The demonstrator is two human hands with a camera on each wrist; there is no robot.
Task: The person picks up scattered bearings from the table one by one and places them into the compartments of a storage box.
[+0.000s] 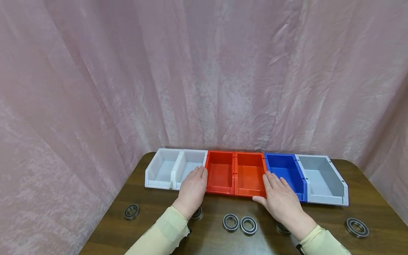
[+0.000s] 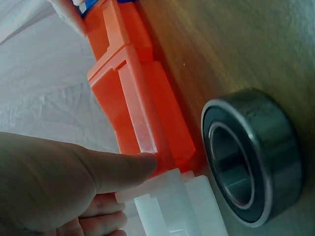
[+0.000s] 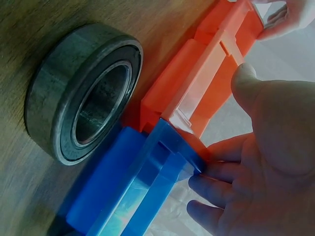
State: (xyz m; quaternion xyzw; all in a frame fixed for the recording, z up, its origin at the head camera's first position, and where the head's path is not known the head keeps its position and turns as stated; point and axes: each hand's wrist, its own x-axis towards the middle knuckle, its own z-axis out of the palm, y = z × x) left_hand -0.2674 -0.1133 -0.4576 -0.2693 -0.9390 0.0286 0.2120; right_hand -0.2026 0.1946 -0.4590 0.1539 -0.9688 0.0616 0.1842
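My left hand [image 1: 192, 187] lies with straight fingers over the border between the second white bin [image 1: 190, 159] and the left red bin [image 1: 220, 173]. In the left wrist view its thumb [image 2: 128, 169] is right at the red rim. My right hand [image 1: 280, 196] has its fingers extended over the border of the right red bin [image 1: 250, 173] and the blue bin [image 1: 282, 163], thumb spread toward the red front edge. Neither hand holds anything. A ball bearing [image 2: 278, 157] sits below the left wrist, another bearing [image 3: 59, 93] below the right one, both partly hidden in the head view.
Another white bin [image 1: 164, 171] ends the row at left, a grey-white bin [image 1: 318, 180] at right. More bearings lie on the brown table [image 1: 159, 212]: one at left [image 1: 131, 212], a middle pair [image 1: 231, 222], one at right [image 1: 357, 227]. A pink curtain [image 1: 204, 71] hangs behind.
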